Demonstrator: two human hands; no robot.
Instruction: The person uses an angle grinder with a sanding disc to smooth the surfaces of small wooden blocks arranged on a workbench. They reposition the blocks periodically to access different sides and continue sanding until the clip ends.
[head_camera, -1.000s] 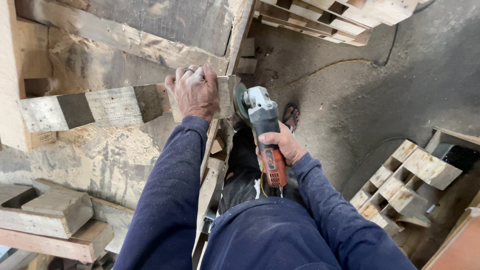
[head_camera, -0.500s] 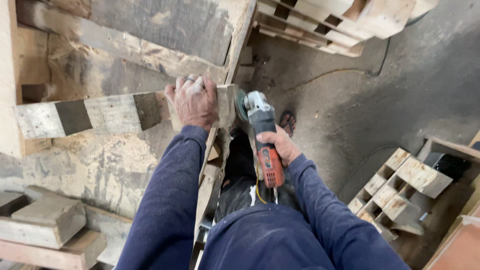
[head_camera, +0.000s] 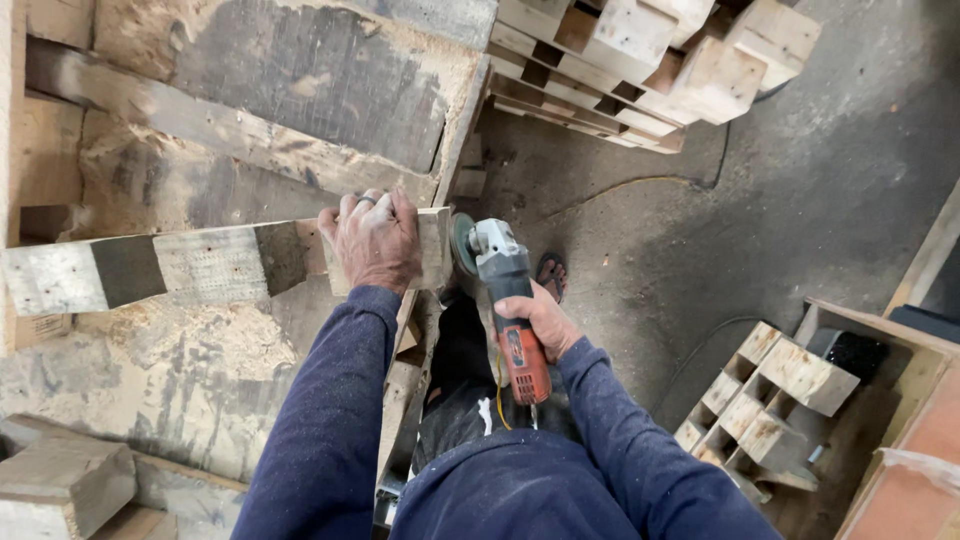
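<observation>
From up here I see the surface (head_camera: 150, 400) filling the left half of the frame, its right edge running down the middle; open concrete floor (head_camera: 800, 210) lies to the right. My left hand (head_camera: 375, 240) presses flat on the wooden plank (head_camera: 190, 265), near its right end at frame centre. My right hand (head_camera: 535, 320) wraps closed around the angle grinder (head_camera: 510, 305), whose disc sits just beside the plank's end. A wooden crate (head_camera: 890, 400) at lower right holds stacked wood blocks (head_camera: 775, 395).
</observation>
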